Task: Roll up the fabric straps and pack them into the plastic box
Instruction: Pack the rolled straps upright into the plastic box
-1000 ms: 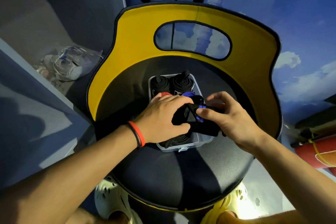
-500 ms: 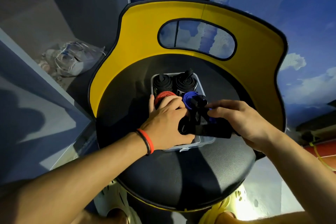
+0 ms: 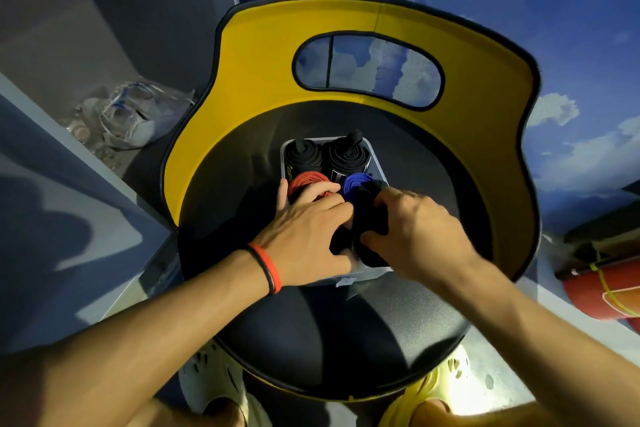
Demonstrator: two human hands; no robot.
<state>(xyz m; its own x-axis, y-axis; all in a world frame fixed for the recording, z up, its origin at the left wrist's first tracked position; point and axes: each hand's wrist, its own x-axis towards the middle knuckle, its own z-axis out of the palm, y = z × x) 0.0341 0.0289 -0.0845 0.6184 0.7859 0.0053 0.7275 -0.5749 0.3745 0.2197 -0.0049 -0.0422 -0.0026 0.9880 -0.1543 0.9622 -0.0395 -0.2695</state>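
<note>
Head view, right hand: the right hand is clamping fingers and thumb round a black rolled fabric strap, wedging it into the clear plastic box beside the blue rolled strap.
Head view, left hand: the left hand is pressing straight fingers on the red rolled strap, probably making room.

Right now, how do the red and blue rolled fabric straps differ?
The red rolled fabric strap sits left, partly under the left hand; the blue rolled fabric strap sits right, its edge hidden by the black fabric strap the right hand grips. Both stand coil-up in the clear plastic box.
</note>
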